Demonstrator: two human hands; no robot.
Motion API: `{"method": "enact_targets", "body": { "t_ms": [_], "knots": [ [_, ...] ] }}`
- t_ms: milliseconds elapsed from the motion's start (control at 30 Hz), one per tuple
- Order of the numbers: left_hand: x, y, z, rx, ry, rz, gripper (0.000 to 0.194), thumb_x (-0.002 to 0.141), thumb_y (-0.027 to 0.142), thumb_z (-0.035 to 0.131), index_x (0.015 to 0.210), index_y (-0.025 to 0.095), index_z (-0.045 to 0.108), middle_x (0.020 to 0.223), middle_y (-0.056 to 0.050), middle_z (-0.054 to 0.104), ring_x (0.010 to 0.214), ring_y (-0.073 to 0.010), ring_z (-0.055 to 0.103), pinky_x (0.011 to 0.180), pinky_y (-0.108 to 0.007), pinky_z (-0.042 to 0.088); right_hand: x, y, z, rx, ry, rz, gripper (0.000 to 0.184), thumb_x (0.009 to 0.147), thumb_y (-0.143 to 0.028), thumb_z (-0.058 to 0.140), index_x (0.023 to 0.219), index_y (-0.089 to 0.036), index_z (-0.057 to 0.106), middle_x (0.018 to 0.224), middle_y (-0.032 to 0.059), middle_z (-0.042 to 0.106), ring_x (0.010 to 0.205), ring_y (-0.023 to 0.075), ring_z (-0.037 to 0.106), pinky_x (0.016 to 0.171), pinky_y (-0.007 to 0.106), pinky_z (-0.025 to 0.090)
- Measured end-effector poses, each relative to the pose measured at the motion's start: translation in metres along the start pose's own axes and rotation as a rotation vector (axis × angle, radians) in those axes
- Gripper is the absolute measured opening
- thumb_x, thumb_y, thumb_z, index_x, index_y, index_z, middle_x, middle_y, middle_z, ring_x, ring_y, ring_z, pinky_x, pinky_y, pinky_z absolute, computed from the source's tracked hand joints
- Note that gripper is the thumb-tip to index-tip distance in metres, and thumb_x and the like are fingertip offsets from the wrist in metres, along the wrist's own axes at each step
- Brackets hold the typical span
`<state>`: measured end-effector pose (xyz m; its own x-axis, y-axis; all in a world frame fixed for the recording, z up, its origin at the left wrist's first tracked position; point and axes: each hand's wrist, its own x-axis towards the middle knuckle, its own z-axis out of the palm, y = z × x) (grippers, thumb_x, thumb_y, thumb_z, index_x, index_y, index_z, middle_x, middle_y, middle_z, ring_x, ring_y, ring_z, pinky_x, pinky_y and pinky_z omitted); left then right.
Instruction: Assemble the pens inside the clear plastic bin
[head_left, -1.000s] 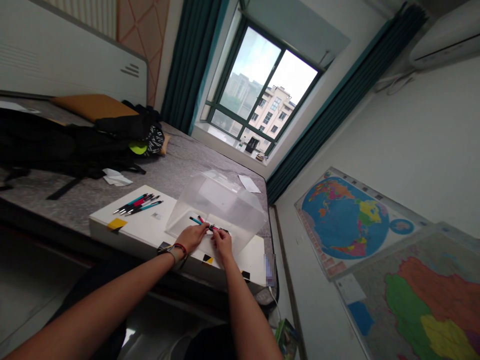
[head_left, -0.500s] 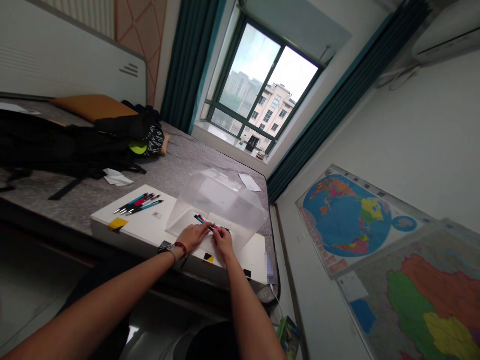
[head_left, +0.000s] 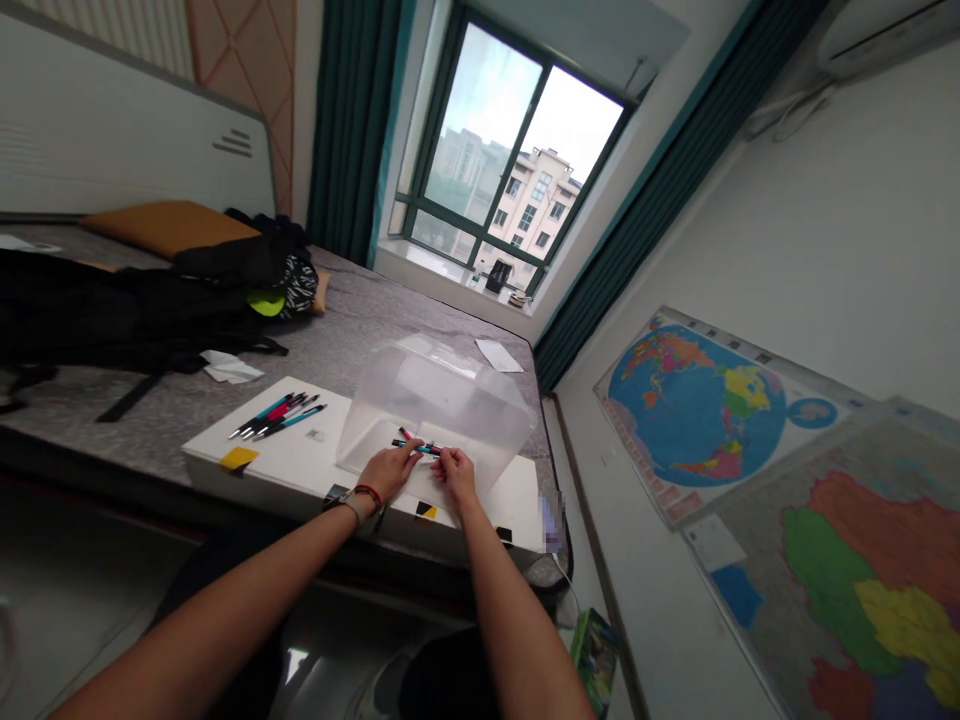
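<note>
A teal-and-black pen [head_left: 428,449] is held level between my two hands, at the open side of a translucent plastic bin [head_left: 469,400]. My left hand [head_left: 390,470] is closed, with thumb and fingers pinching the pen's left part. Its right end is gripped by the closed fingertips of my right hand [head_left: 456,475]. Just behind the left fingertips a red pen [head_left: 405,433] shows in part; whether it is touched, I cannot tell. Several teal, red and black pens [head_left: 277,415] lie side by side on the white box [head_left: 300,464], left of the bin.
The white box rests on a grey mattress [head_left: 360,300]. A black backpack [head_left: 135,310] and crumpled tissue [head_left: 229,367] lie to the left. White paper [head_left: 498,356] is behind the bin. Wall maps [head_left: 697,420] hang at right, and a cable [head_left: 568,575] runs down the near right corner.
The pen between my hands has turned from slanting to nearly level. My right hand has shifted slightly right, to the pen's end. The view has tilted a little.
</note>
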<state>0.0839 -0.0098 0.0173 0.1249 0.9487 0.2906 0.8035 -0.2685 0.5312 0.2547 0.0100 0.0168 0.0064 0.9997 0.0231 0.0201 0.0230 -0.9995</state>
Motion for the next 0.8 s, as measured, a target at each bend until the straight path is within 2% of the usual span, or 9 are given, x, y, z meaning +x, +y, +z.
{"method": "enact_targets", "body": {
  "t_ms": [200,367,533,800],
  "knots": [
    [-0.0004,0.0023,-0.0031,0.066,-0.041,0.007,0.046,0.097,0.051,0.025,0.128,0.027,0.050,0.092,-0.007,0.071,0.083,-0.0217,0.066,0.072,-0.028,0.043,-0.0013,-0.0008,0.0005,-0.063,0.013,-0.038,0.041,0.077,-0.057,0.059,0.066,-0.018,0.056,0.052,-0.0008,0.060,0.043,0.0103,0.045,0.046,0.022,0.036],
    [-0.0006,0.0044,-0.0051,0.127,-0.066,0.044,0.049,0.097,0.051,0.021,0.129,0.027,0.049,0.087,-0.008,0.071,0.081,-0.0233,0.066,0.070,-0.029,0.042,-0.0020,-0.0001,0.0005,-0.112,0.031,-0.085,0.048,0.081,-0.059,0.054,0.057,-0.017,0.060,0.046,-0.0002,0.056,0.047,0.0118,0.047,0.053,0.023,0.037],
    [-0.0002,0.0058,-0.0046,0.172,-0.075,0.040,0.051,0.097,0.053,0.018,0.127,0.026,0.049,0.086,-0.008,0.071,0.080,-0.0239,0.066,0.068,-0.029,0.041,-0.0003,0.0011,-0.0026,-0.147,0.008,-0.133,0.054,0.084,-0.061,0.049,0.053,-0.018,0.056,0.045,-0.0013,0.052,0.046,0.0106,0.045,0.055,0.023,0.037],
    [-0.0004,0.0099,-0.0046,0.241,-0.091,0.013,0.048,0.097,0.052,0.019,0.123,0.027,0.050,0.086,-0.008,0.070,0.080,-0.0223,0.065,0.068,-0.028,0.039,0.0036,0.0057,-0.0057,-0.151,-0.036,-0.085,0.049,0.083,-0.059,0.049,0.058,-0.017,0.055,0.049,-0.0020,0.054,0.043,0.0084,0.041,0.047,0.021,0.033]
  ]
}}
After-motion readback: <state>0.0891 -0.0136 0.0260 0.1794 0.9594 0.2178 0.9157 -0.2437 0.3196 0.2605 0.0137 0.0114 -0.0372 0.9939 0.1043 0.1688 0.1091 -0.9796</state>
